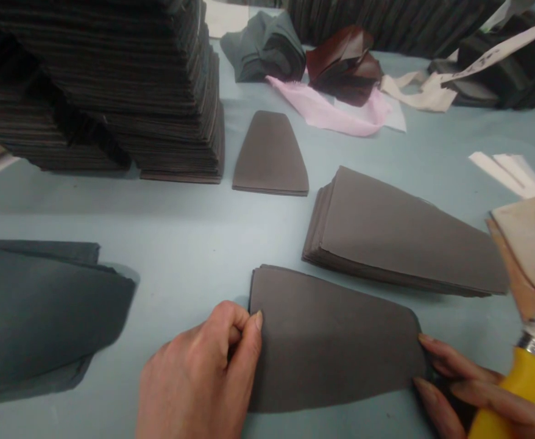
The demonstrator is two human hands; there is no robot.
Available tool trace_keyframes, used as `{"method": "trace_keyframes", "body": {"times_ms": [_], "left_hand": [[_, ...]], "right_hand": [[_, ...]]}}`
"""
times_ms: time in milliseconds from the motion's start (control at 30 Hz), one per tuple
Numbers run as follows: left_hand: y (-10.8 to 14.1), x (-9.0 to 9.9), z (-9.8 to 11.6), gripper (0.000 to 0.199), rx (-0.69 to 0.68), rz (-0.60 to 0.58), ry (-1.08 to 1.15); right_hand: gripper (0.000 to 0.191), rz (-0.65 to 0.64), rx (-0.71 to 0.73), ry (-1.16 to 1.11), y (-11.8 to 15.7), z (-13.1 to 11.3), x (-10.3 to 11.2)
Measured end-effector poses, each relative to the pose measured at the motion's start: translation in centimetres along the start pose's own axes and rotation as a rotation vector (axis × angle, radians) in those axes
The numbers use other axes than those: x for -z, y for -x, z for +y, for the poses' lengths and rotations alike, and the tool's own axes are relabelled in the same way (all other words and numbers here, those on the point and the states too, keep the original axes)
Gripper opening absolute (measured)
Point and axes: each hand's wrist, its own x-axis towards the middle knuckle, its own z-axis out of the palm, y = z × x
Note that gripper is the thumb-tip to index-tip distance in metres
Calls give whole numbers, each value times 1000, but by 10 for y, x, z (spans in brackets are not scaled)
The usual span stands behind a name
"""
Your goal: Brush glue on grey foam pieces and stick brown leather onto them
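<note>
My left hand (198, 372) pinches the left edge of a dark grey-brown tapered piece (336, 341) between thumb and bent forefinger. The piece lies flat before me, with at least one more layer showing under its top left corner. At its narrow right end, the fingertips of my right hand (468, 384) touch the edge from above and below. A yellow-handled brush (523, 372) with a metal ferrule is tucked in that same hand; its whitish head is partly cut off by the frame. Just behind lies a thick stack of similar pieces (409, 235).
Tall dark stacks (171, 91) stand at the back left. A small stack of tapered pieces (272, 152) lies mid-table, with dark green pieces (43, 317) at left. Behind are a pink strip (326, 110) and brown scraps (345, 64). White strips (509, 171) lie at right.
</note>
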Motion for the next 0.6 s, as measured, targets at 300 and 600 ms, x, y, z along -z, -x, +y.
{"method": "trace_keyframes", "body": {"times_ms": [300,600], "left_hand": [[0,4,11,35,43,18,45],[-4,-2,3,34,14,16,52]], "right_hand": [[39,-36,-19,62,3,8,1],[31,-132,15,126,-5,2,7]]}}
